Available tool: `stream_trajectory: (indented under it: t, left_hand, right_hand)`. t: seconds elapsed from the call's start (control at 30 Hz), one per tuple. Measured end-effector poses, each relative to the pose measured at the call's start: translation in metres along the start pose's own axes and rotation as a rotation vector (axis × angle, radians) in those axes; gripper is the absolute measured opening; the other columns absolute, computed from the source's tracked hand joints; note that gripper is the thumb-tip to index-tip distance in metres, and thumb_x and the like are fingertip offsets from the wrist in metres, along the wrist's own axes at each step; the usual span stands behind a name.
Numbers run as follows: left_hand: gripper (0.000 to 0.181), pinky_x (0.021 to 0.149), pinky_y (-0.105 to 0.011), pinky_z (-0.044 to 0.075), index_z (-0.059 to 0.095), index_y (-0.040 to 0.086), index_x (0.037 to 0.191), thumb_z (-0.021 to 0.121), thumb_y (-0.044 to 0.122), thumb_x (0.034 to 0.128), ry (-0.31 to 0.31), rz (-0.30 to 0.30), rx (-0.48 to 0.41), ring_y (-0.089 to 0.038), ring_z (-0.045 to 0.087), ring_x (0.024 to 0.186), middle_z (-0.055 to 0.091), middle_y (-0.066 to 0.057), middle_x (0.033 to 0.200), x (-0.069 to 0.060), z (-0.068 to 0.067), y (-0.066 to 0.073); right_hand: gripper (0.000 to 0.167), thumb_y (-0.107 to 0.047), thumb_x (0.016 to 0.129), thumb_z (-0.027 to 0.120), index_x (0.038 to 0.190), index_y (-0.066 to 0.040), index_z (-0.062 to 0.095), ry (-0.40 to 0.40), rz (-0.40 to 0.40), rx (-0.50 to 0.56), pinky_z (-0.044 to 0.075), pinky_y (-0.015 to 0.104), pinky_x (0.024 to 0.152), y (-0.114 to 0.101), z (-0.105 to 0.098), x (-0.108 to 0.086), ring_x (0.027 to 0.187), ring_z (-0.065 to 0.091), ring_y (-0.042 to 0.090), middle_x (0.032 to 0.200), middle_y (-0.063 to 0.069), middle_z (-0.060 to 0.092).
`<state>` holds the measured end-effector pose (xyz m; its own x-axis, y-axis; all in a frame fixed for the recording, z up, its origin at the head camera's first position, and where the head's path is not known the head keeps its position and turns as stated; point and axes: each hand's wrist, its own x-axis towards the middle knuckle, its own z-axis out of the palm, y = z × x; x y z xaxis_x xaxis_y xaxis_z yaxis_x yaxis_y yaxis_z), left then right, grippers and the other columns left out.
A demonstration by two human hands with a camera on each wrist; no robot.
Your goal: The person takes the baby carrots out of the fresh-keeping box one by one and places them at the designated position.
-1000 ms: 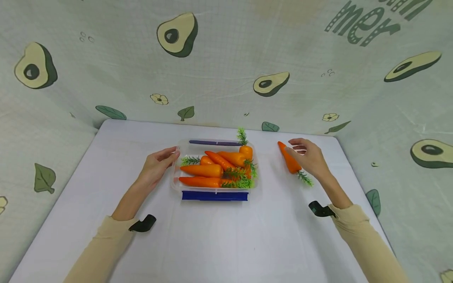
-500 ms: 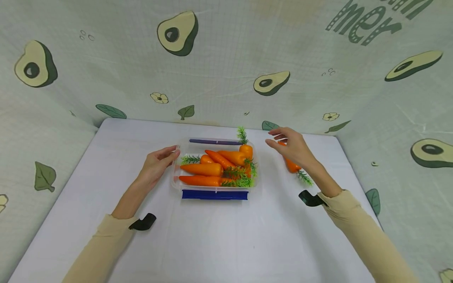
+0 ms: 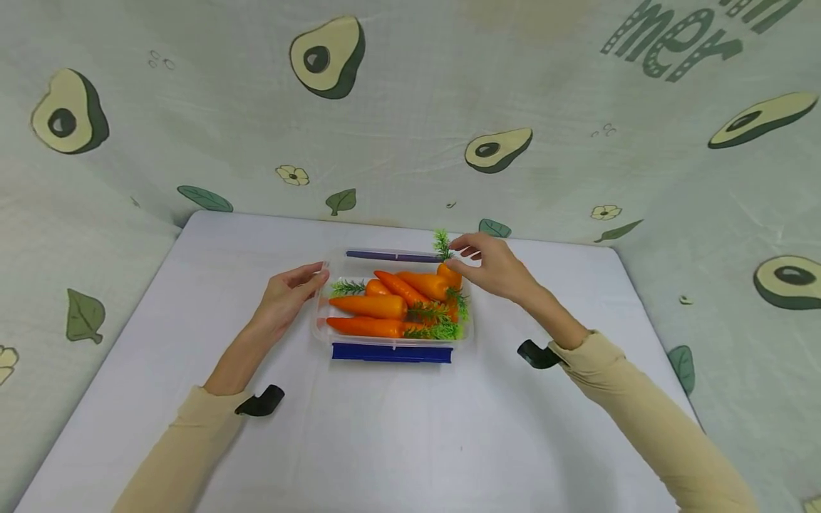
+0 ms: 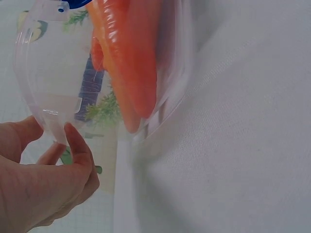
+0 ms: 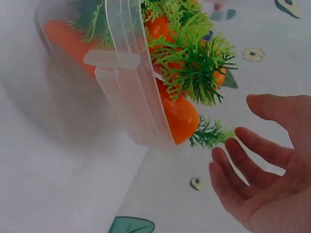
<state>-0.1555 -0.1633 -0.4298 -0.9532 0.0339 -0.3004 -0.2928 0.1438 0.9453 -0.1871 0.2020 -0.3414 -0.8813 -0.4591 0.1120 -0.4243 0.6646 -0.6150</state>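
A clear plastic food container (image 3: 391,342) with blue side clips holds several orange carrots (image 3: 367,306) with green leafy tops. My left hand (image 3: 286,293) pinches the rim at the container's left end; in the left wrist view, the thumb and fingertips (image 4: 73,138) meet on its clear edge. By the back right corner, my right hand (image 3: 492,267) hovers beside an upright-leaning carrot (image 3: 449,275) whose leafy top pokes above the rim. In the right wrist view, the right hand (image 5: 267,165) has its fingers spread and slightly bent, apart from that carrot (image 5: 180,119) and holding nothing.
Under the container is a white table (image 3: 398,427). A cloth (image 3: 410,107) printed with avocados hangs behind the table and at both sides. The right forearm (image 3: 551,313) covers the spot where a single carrot lay earlier.
From beside the loose carrot on the right, my right hand has moved left to the container's back right corner. That carrot is now hidden behind the forearm. The left hand has kept its hold.
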Motion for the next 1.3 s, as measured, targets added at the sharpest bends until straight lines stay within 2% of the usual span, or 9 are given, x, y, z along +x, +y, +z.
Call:
stream_trajectory:
  t: [0.17,0.33,0.57,0.83,1.03,1.3]
  left_hand:
    - [0.061,0.11,-0.027,0.044,0.052,0.012,0.152,0.065,0.042,0.1012,-0.008,0.005,0.025,-0.022,0.052,0.12,0.054,-0.015,0.144,-0.001,0.001,0.002]
    - [0.061,0.115,-0.034,0.041,0.052,0.012,0.152,0.065,0.042,0.1012,-0.011,0.011,0.023,-0.022,0.051,0.118,0.054,-0.016,0.144,0.0,0.002,0.004]
    - [0.061,0.119,-0.039,0.036,0.051,0.011,0.153,0.066,0.04,0.1013,-0.009,0.009,0.017,-0.026,0.049,0.125,0.053,-0.017,0.146,0.002,0.003,0.004]
    - [0.061,0.118,-0.039,0.037,0.051,0.011,0.152,0.066,0.04,0.1013,0.002,0.002,0.02,-0.026,0.05,0.124,0.052,-0.017,0.146,0.001,0.002,0.003]
    - [0.061,0.119,-0.039,0.035,0.051,0.01,0.152,0.066,0.04,0.1012,0.007,-0.002,0.019,-0.027,0.048,0.13,0.052,-0.017,0.146,0.001,0.001,0.002]
    - [0.06,0.117,-0.038,0.038,0.052,0.011,0.152,0.066,0.041,0.1013,0.016,-0.005,0.016,-0.025,0.051,0.124,0.053,-0.017,0.146,0.001,0.0,-0.002]
  right_hand:
    - [0.033,-0.013,0.097,0.072,0.122,0.007,0.067,-0.062,-0.009,0.004,0.053,0.051,0.098,-0.006,0.01,0.005,0.11,0.064,0.04,0.12,0.023,0.069]
    - [0.032,-0.013,0.096,0.073,0.121,0.007,0.067,-0.098,-0.023,-0.001,0.054,0.051,0.095,-0.009,0.018,0.007,0.104,0.064,0.038,0.119,0.021,0.069]
    - [0.032,-0.016,0.096,0.074,0.118,0.005,0.069,-0.14,-0.058,-0.054,0.056,0.041,0.083,-0.011,0.026,0.009,0.089,0.061,0.03,0.109,0.018,0.07]
    - [0.041,-0.024,0.093,0.079,0.121,0.005,0.07,-0.209,-0.067,-0.138,0.053,0.036,0.079,-0.013,0.03,0.012,0.086,0.058,0.024,0.106,0.013,0.072]
    - [0.04,-0.02,0.089,0.083,0.118,0.005,0.071,-0.23,-0.111,-0.186,0.055,0.041,0.086,-0.018,0.033,0.011,0.092,0.061,0.027,0.112,0.016,0.073]
    - [0.039,-0.021,0.09,0.082,0.119,0.003,0.072,-0.22,-0.053,-0.288,0.056,0.039,0.082,-0.025,0.036,0.009,0.094,0.06,0.028,0.113,0.015,0.073]
